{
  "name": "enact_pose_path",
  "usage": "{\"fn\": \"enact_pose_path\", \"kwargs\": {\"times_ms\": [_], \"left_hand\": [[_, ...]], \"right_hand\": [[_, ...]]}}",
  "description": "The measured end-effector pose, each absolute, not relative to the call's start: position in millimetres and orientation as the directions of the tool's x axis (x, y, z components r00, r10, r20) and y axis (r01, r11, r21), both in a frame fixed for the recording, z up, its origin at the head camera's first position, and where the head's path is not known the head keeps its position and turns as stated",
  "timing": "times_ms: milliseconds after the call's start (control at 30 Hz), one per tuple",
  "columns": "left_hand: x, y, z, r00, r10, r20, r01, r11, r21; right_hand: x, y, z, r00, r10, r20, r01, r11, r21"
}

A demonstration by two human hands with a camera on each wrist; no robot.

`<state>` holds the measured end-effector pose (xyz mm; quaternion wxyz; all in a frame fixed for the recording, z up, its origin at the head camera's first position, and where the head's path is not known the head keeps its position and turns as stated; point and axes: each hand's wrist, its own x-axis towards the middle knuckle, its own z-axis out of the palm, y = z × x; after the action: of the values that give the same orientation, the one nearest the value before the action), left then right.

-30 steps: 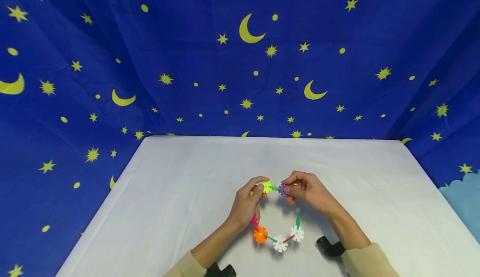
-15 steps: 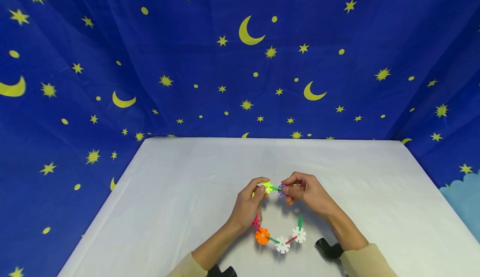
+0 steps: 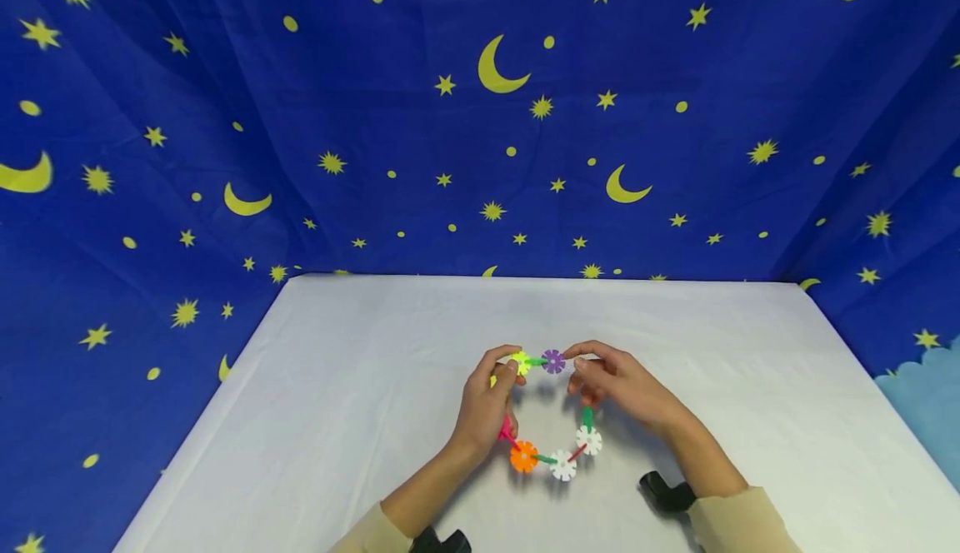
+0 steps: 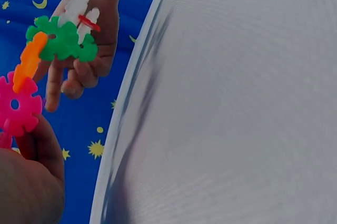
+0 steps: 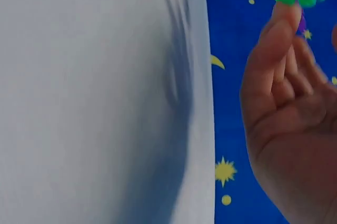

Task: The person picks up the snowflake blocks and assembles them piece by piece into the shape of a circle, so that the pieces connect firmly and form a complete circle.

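A curved chain of snowflake discs hangs over the table, joined slot to slot. My left hand (image 3: 480, 415) grips it at a yellow disc (image 3: 521, 363), its thumb over the face. Beyond that come a green disc seen edge-on (image 3: 536, 361) and a purple disc (image 3: 553, 361) at one end. My right hand (image 3: 628, 385) holds nothing; its index fingertip is right at the purple disc's rim. Lower down run a pink disc (image 3: 506, 428), an orange disc (image 3: 524, 457), white discs (image 3: 564, 465) with a red one (image 3: 577, 452) between, and another green disc (image 4: 58, 37) at the other end.
A white-covered table (image 3: 375, 370) lies beneath the hands. Behind it hangs a blue cloth (image 3: 420, 120) with yellow stars and moons. Black wrist mounts (image 3: 663, 493) sit by both beige sleeves (image 3: 738, 520).
The right thumb and index finger have come off the purple disc, which now shows whole. The chain's upper end has shifted left and slightly up with the left hand; its lower discs have risen.
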<state>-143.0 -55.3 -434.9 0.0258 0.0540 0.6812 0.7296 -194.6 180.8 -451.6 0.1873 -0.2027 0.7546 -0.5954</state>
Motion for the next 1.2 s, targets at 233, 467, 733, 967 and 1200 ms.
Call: {"fn": "enact_pose_path", "kwargs": {"times_ms": [233, 467, 733, 967, 1200], "left_hand": [[-144.1, -57.3, -434.3, -0.998, 0.041, 0.045, 0.042, -0.07, 0.997], [-144.6, -55.6, -435.6, -0.999, 0.021, 0.033, 0.031, -0.103, 0.994], [-143.7, -53.2, -435.7, -0.996, 0.081, 0.032, 0.024, -0.1, 0.995], [-146.1, -52.7, -440.8, -0.995, 0.096, 0.04, 0.031, -0.089, 0.996], [-156.3, -53.6, -464.4, -0.995, 0.086, 0.05, 0.043, -0.072, 0.996]], "right_hand": [[-194.5, 194.0, -446.6, -0.7, -0.705, -0.115, -0.054, 0.213, -0.976], [-193.8, 191.6, -447.0, -0.685, -0.723, -0.089, 0.003, 0.12, -0.993], [-192.1, 184.8, -448.1, -0.75, -0.656, -0.089, 0.007, 0.127, -0.992], [-191.3, 180.9, -449.0, -0.733, -0.678, -0.056, -0.009, 0.091, -0.996], [-191.6, 179.7, -451.4, -0.706, -0.707, -0.033, 0.0, 0.046, -0.999]]}}
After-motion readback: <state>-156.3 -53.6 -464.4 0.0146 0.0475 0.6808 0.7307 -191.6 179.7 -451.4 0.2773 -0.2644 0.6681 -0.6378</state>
